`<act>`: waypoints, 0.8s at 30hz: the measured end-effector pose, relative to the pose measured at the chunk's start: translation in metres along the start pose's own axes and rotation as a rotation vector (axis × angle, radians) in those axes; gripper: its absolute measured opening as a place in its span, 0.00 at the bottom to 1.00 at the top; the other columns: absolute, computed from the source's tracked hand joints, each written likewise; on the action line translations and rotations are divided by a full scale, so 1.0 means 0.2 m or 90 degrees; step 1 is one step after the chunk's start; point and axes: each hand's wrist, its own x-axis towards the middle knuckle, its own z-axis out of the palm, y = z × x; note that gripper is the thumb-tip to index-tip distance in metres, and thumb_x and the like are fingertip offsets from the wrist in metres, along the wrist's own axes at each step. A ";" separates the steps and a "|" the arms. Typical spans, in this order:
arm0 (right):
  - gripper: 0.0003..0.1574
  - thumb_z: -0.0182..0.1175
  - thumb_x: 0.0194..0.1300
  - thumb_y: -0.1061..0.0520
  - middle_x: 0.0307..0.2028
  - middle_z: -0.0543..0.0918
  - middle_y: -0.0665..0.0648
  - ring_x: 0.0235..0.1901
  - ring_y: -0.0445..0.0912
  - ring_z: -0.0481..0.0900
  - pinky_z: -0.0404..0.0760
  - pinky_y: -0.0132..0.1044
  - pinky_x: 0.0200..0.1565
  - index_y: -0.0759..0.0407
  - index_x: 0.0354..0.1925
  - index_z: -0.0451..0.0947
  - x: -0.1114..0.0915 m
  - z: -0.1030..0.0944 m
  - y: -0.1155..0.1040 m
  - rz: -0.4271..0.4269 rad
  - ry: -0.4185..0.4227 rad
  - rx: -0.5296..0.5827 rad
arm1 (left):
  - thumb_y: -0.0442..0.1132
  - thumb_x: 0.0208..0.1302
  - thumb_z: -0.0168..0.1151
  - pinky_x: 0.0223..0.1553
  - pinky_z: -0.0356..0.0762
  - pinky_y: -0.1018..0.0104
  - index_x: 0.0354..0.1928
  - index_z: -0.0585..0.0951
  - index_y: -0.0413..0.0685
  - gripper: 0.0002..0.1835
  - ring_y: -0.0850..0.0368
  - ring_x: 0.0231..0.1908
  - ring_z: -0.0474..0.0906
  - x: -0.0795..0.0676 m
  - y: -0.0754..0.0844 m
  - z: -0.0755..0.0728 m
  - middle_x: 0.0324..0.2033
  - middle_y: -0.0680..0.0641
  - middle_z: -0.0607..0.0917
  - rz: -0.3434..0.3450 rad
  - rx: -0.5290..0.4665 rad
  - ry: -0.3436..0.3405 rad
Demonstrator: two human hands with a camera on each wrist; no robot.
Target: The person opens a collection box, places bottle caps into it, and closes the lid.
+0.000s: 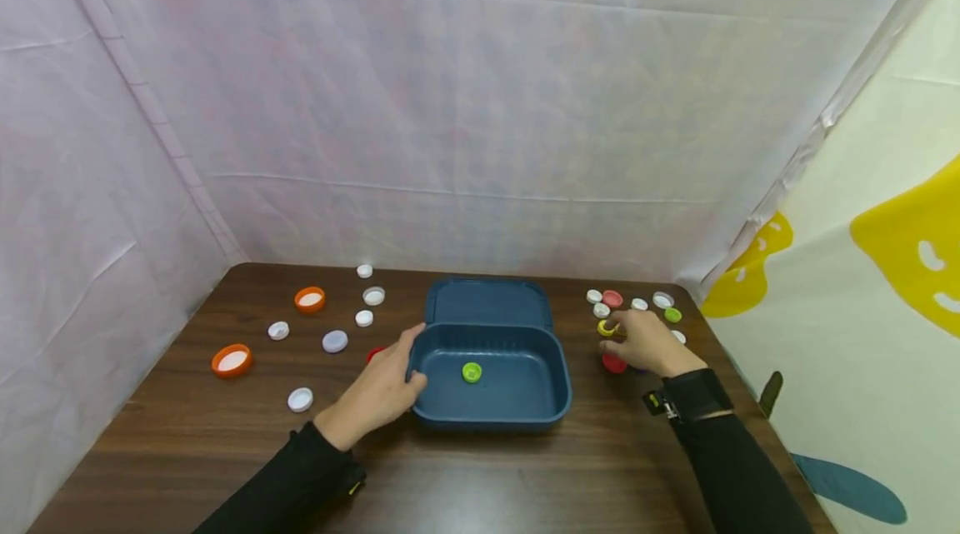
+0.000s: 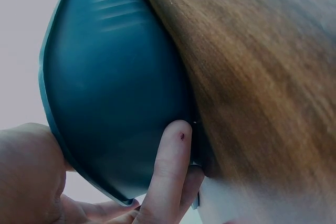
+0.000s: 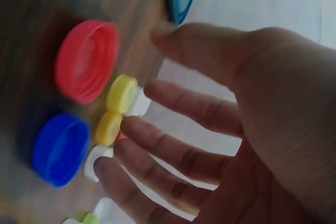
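Observation:
A dark blue plastic lunch box [image 1: 491, 416] lies with its lid [image 1: 487, 303] folded back behind it. One green bottle cap [image 1: 471, 372] is inside. My left hand [image 1: 378, 392] holds the box by its left side, its thumb near the rim and a fingertip [image 2: 176, 135] pressed on the outer wall. At the right, my right hand [image 1: 647, 342] reaches over a group of bottle caps, fingers apart and holding nothing. Near its fingertips are yellow caps [image 3: 122, 94], with a red cap [image 3: 86, 61] and a blue cap [image 3: 61, 150] close by.
Left of the box lie several white caps [image 1: 334, 341], two orange-rimmed lids [image 1: 232, 361] and a red cap [image 1: 375, 352] partly behind my left hand. White, pink and green caps [image 1: 672, 315] lie beyond my right hand. Pale fabric walls [image 1: 480, 101] border the wooden table [image 1: 480, 484].

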 end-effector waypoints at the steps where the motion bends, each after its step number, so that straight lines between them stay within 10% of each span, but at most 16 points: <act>1: 0.23 0.82 0.72 0.52 0.49 0.96 0.69 0.50 0.65 0.95 0.93 0.64 0.56 0.68 0.55 0.92 -0.01 0.00 0.01 0.005 -0.008 0.003 | 0.31 0.78 0.66 0.52 0.88 0.52 0.91 0.62 0.41 0.44 0.52 0.46 0.87 0.00 0.00 0.00 0.73 0.34 0.84 -0.002 -0.002 -0.001; 18: 0.19 0.86 0.63 0.59 0.35 0.89 0.55 0.36 0.47 0.83 0.85 0.47 0.43 0.63 0.51 0.94 -0.03 0.04 0.04 0.015 -0.062 0.012 | 0.32 0.78 0.66 0.48 0.87 0.55 0.91 0.62 0.42 0.43 0.55 0.41 0.87 0.00 0.00 0.00 0.73 0.33 0.83 -0.005 -0.006 0.000; 24: 0.13 0.85 0.65 0.59 0.28 0.84 0.51 0.30 0.44 0.78 0.79 0.40 0.38 0.62 0.46 0.94 -0.01 0.01 0.00 -0.027 -0.033 0.019 | 0.32 0.78 0.66 0.57 0.87 0.50 0.91 0.62 0.41 0.43 0.46 0.56 0.87 0.00 0.00 0.00 0.74 0.34 0.83 0.000 0.007 0.004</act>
